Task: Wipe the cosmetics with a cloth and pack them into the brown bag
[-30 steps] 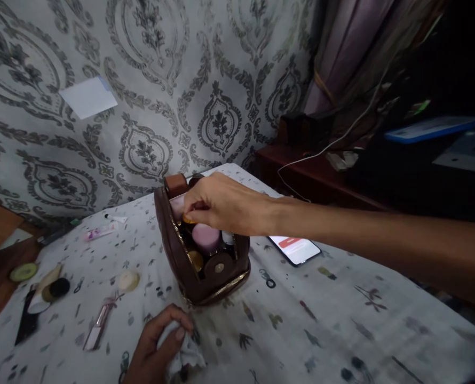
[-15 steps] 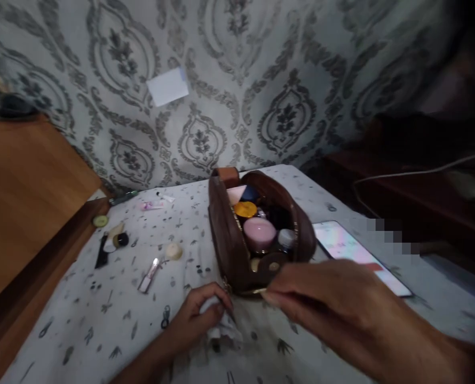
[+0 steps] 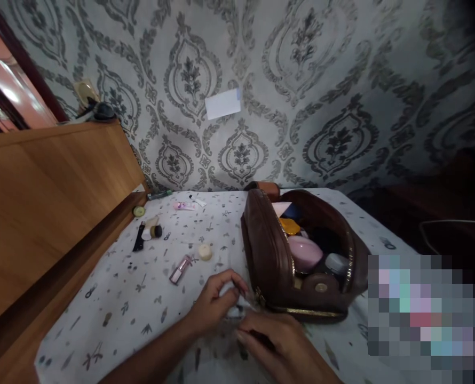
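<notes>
My left hand (image 3: 217, 301) is in front of the brown bag, fingers curled round a thin whitish, crumpled item (image 3: 234, 310). Close beside it, my right hand (image 3: 271, 338) has its thumb and fingers pinched at that item's lower edge; blur hides exactly what they grip. The brown bag (image 3: 261, 250) stands unzipped to the right, with a pink round container (image 3: 305, 253), a yellow-orange item (image 3: 289, 226) and a grey-capped container (image 3: 336, 263) inside. A lip gloss tube (image 3: 180, 269) and a small cream round item (image 3: 205, 252) lie left of my hands.
Small cosmetics, among them a black tube (image 3: 139, 238) and a pink tube (image 3: 184, 206), lie at the far left of the patterned white cloth (image 3: 117, 298). A wooden panel (image 3: 61, 181) borders the left side. A pixelated area covers the right.
My right hand has moved from the bag's front zip to beside my left hand. The view has turned left, so the bag appears farther right.
</notes>
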Action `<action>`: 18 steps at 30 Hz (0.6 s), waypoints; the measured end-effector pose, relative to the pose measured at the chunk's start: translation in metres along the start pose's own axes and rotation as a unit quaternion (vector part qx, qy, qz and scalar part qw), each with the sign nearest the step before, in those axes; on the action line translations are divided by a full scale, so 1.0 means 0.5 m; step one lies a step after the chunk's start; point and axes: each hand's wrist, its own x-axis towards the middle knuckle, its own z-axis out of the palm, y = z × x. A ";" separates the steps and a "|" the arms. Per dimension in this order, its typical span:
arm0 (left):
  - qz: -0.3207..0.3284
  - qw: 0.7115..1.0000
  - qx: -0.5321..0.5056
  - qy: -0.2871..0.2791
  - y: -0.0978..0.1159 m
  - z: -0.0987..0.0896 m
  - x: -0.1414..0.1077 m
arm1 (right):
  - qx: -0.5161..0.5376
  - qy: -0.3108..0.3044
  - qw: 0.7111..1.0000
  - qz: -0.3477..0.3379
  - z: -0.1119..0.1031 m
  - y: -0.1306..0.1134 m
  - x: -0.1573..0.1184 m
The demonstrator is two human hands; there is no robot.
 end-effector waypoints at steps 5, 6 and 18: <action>-0.001 0.997 0.046 0.062 0.016 -0.034 0.012 | 0.107 -0.006 0.992 0.068 0.044 -0.003 0.044; 0.000 0.995 0.073 0.071 0.018 -0.048 0.017 | 0.138 -0.010 0.987 0.084 0.055 -0.003 0.053; -0.114 0.822 0.507 0.233 -0.002 -0.502 0.236 | 0.148 0.000 0.981 0.129 0.145 0.063 0.098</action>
